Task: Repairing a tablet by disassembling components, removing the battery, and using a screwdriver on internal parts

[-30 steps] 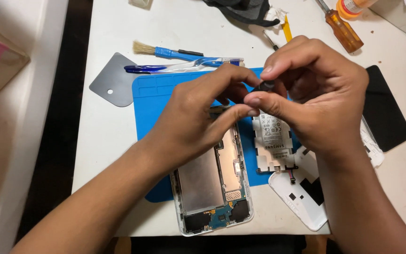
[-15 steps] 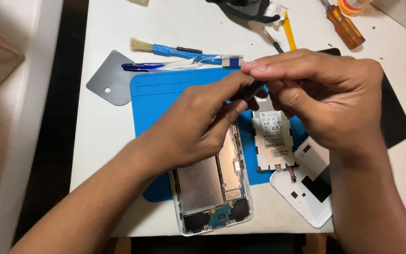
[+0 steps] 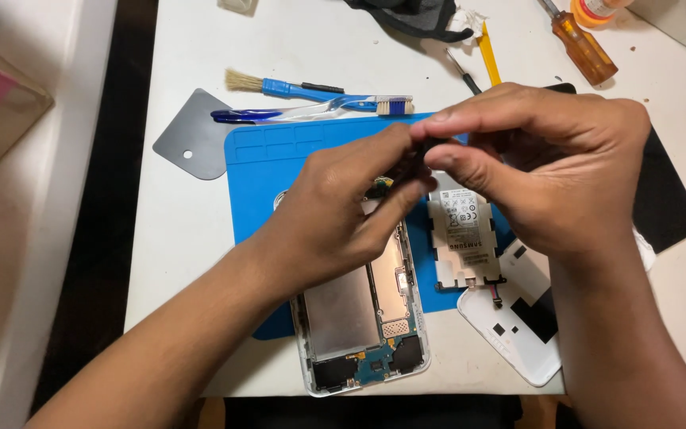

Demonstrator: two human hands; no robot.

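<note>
two hands meet above the blue mat (image 3: pixel 279 171) on my white desk (image 3: pixel 184 238). my left hand (image 3: pixel 343 210) comes in from the lower left, fingers curled, thumb and forefinger pinched on a small dark part (image 3: pixel 426 147) — my right hand (image 3: pixel 549 159) closes on the same piece from the other side, its fingertips pressed together just above my left ones. the part is mostly hidden between the fingers, so i cannot tell what it is.

under my left hand lies an opened tablet (image 3: pixel 367 318), white-framed, its back off, with a silver shield plate and a bit of blue circuit board showing at its near end. just beside it on the right rests a flat white battery (image 3: pixel 462 238), partly on the mat, and next to that the white back cover (image 3: pixel 518 334), lying inside-up at the near edge of the desk. a black flat panel (image 3: pixel 668 199) sits behind my right hand.

at the far edge of the mat lie a blue toothbrush (image 3: pixel 319 109) and a small blue-handled brush (image 3: pixel 279 83), side by side. a grey scraper card (image 3: pixel 188 135) touches the mat's left corner. farther back — an amber-handled screwdriver (image 3: pixel 585 48), a yellow pry tool (image 3: pixel 488 56) and a dark cloth (image 3: pixel 406 16).
</note>
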